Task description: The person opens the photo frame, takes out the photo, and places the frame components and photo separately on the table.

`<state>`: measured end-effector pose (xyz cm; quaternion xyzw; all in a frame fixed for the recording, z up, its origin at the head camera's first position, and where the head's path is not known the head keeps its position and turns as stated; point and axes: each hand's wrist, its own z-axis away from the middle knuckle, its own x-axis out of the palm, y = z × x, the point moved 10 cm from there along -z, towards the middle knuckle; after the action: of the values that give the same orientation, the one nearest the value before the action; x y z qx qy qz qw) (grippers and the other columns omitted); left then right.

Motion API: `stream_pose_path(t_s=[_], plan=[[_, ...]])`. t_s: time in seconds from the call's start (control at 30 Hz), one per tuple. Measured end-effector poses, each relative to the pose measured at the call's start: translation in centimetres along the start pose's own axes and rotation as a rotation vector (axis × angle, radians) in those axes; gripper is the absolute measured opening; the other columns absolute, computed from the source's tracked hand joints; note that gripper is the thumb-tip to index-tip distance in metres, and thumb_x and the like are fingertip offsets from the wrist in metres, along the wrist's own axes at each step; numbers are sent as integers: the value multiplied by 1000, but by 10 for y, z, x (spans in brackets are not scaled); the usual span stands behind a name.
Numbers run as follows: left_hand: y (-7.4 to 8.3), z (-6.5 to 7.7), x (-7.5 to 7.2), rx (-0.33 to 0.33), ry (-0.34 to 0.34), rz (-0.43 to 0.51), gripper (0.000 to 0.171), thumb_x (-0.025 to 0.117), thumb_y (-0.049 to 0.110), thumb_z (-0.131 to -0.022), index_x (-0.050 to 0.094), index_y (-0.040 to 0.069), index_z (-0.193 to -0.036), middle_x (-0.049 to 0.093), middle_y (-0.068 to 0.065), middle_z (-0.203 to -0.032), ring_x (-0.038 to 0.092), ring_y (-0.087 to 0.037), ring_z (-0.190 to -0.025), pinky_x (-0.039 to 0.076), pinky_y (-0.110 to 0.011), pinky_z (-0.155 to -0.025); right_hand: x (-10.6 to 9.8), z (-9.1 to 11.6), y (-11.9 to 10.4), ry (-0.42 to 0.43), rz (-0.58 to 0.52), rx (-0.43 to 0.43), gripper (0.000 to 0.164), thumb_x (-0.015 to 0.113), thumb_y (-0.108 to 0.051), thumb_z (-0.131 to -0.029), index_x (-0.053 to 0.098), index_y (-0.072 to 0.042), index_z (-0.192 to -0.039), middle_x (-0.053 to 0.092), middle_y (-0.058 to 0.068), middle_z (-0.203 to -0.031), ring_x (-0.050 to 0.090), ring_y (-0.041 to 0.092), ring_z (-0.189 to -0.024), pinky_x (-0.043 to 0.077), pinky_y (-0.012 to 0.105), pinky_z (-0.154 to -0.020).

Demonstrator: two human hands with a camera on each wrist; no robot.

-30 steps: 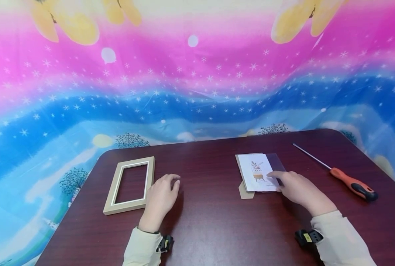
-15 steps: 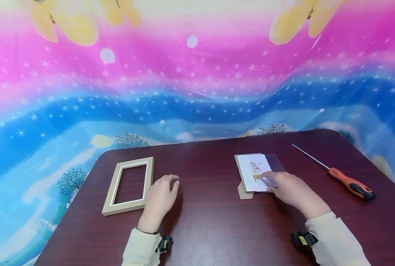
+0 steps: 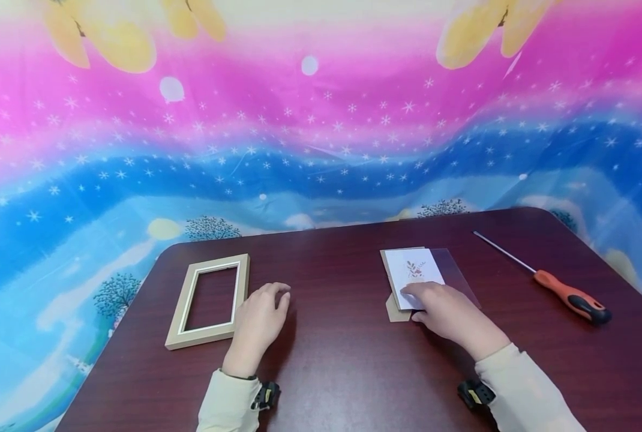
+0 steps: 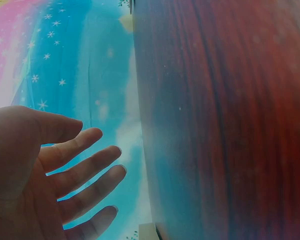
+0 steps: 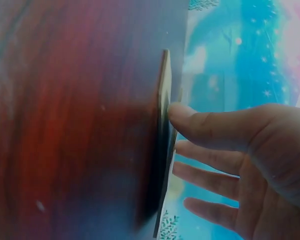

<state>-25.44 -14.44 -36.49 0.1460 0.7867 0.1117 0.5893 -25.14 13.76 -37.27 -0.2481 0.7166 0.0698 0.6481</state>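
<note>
My left hand (image 3: 258, 324) lies relaxed at the right side of an open picture frame (image 3: 218, 263), holding nothing; its spread fingers show in the left wrist view. The frame is pale wood with a white inner lip. On the right, a white card with a plant print (image 3: 396, 270) lies over a brown backing board (image 3: 384, 267), whose stand leg (image 3: 398, 313) sticks out at the front. A clear sheet (image 3: 455, 273) juts out to the right. My right hand (image 3: 453, 315) reaches over the card, fingers loosely extended, thumb (image 5: 182, 116) right at the stack's near edge.
A screwdriver with an orange and black handle (image 3: 558, 288) lies to the right of my right hand, tip pointing away. The dark red wooden table (image 3: 321, 360) ends at a patterned cloth backdrop (image 3: 299, 174).
My right hand has moved left from the clear sheet's side across the card, covering the lower part of its print. The left hand, frame and screwdriver have stayed in place.
</note>
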Motion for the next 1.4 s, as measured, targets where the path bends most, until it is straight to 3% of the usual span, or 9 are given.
stream_pose_path(t_s=[0.3, 0.57, 0.8, 1.07, 1.23, 1.4], plan=[[1, 1, -1, 0, 1, 0, 25, 56, 28, -91, 70, 16, -107, 73, -7, -109, 67, -25, -88, 57, -44, -69, -7, -1, -4, 123, 128, -31, 40, 80, -9, -64, 70, -5, -103, 76, 14, -90, 68, 27, -74, 59, 44, -66], [1, 0, -2, 4, 10, 0, 24, 56, 28, -90, 70, 16, -107, 73, -7, -109, 67, -25, -87, 57, -44, -69, -10, -3, -8, 139, 108, -56, 23, 75, -13, -72, 74, -6, -95, 76, 11, -85, 68, 25, -77, 58, 44, -67], [1, 0, -1, 8, 12, -4, 24, 56, 28, -90, 70, 17, -107, 73, -6, -109, 67, -25, -90, 56, -44, -70, -16, -5, -9, 137, 73, 10, 17, 74, -20, -75, 77, -14, -91, 78, 5, -82, 67, 22, -71, 54, 39, -56], [0, 0, 0, 5, 15, -8, 24, 56, 28, -90, 70, 17, -107, 74, -6, -108, 67, -25, -88, 56, -44, -68, -28, -4, -13, 208, -26, 80, 20, 71, -21, -79, 77, -17, -97, 78, 6, -81, 41, 10, -47, 28, 26, -40], [1, 0, 0, 8, 17, -11, 24, 56, 28, -90, 70, 17, -106, 74, -6, -108, 67, -25, -86, 56, -43, -66, -39, -1, -13, 310, -55, 84, 20, 71, -17, -79, 77, -14, -98, 78, 9, -80, 37, 9, -43, 25, 25, -38], [2, 1, -2, 14, 24, -14, 24, 56, 28, -90, 70, 17, -106, 74, -6, -107, 67, -25, -86, 56, -43, -65, -54, 4, -10, 424, -24, 97, 20, 69, -17, -80, 77, -12, -98, 73, 9, -61, 31, 8, -38, 22, 25, -35]])
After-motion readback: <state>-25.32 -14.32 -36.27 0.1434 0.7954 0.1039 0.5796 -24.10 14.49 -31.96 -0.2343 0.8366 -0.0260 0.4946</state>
